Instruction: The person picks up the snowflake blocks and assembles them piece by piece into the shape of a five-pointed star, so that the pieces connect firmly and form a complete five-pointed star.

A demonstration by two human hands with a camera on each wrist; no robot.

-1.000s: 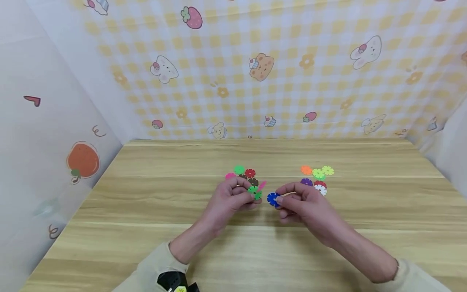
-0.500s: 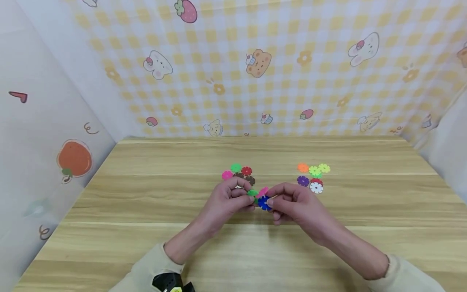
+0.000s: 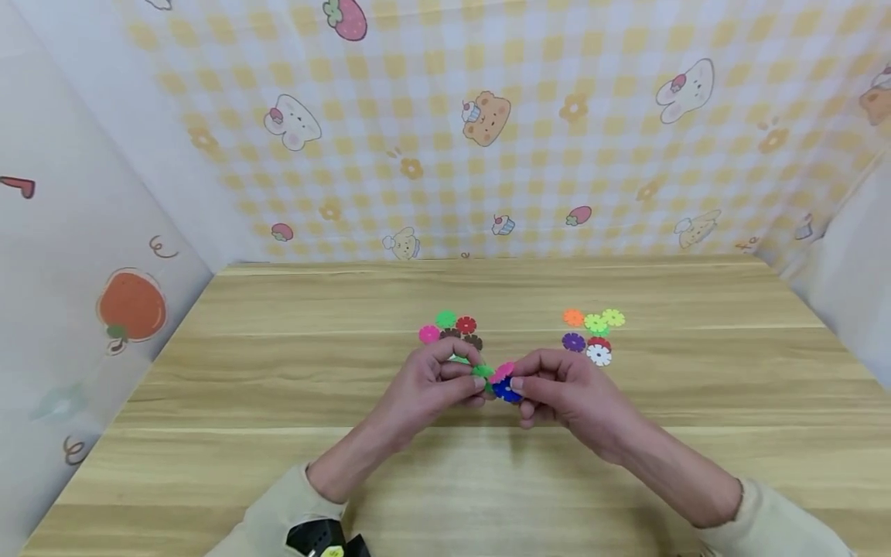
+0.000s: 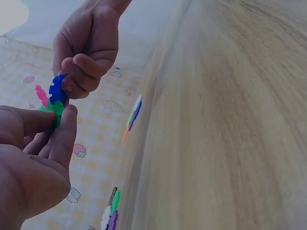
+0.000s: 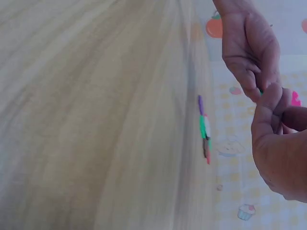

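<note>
Close over the table, my left hand pinches a green notched plastic disc between thumb and fingers. A pink notched disc stands at an angle to the green one, joined at its edge. My right hand pinches a blue notched disc between thumb and forefinger. The blue disc's edge meets the green disc's edge in the left wrist view, just beside the pink one. From the right wrist view the fingers hide most of the discs, though some of the pink shows.
Behind my left hand lies a loose group of discs, among them a red one and a pink one. Another group lies at the right, with an orange disc and a white disc. A patterned cloth hangs behind the table.
My right hand has moved left with the blue disc, from apart to right against the green disc. My left hand has kept its pinch on the green disc.
</note>
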